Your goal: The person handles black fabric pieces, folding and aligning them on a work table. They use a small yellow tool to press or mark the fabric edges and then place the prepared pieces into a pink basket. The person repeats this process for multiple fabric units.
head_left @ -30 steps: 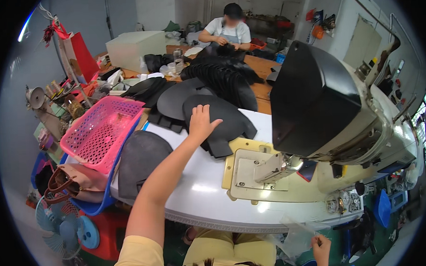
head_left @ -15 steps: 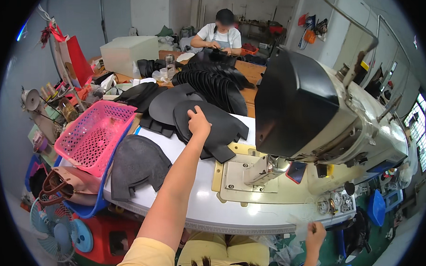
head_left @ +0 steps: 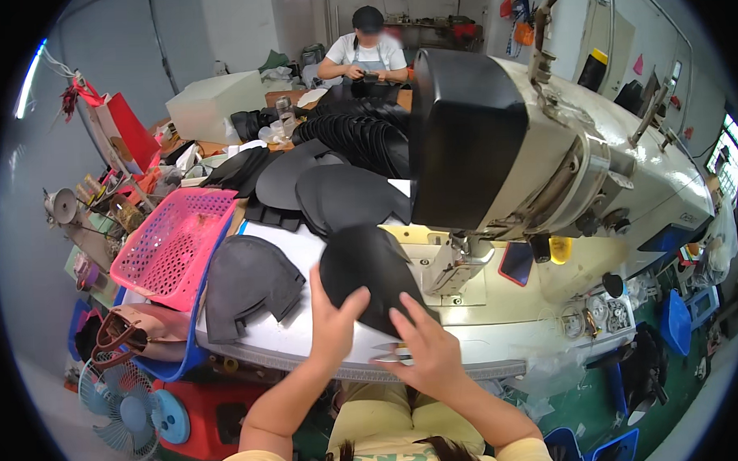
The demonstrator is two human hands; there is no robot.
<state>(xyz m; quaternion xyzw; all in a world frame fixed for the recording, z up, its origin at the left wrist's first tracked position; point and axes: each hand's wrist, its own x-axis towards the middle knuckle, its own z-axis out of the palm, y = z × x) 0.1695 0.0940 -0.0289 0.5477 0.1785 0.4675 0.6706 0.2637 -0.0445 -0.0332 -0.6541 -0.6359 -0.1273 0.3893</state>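
A dark, rounded panel (head_left: 369,271), smooth and flexible-looking, is tilted up above the front of the white table. My left hand (head_left: 333,325) grips its left edge, thumb across the face and fingers behind. At its lower right edge is my right hand (head_left: 426,350), fingers partly bent against the panel. Small metal thread snips (head_left: 392,353) stick out from under that palm, their two tips pointing left; the handle is hidden. Beyond the held panel lie similar dark panels (head_left: 347,197) in an overlapping pile. Another greyish stack (head_left: 249,283) rests to the left.
A large sewing machine (head_left: 536,135) overhangs the right side, with a phone (head_left: 516,263) on its bed. Left stands a pink basket (head_left: 174,245) above a blue bin (head_left: 196,354). Long rows of black pieces (head_left: 366,137) lead to a co-worker (head_left: 367,56) across the table.
My left hand has drawn a panel off the pile toward me. My right hand has risen from the table's front edge to meet it. The view has shifted slightly.
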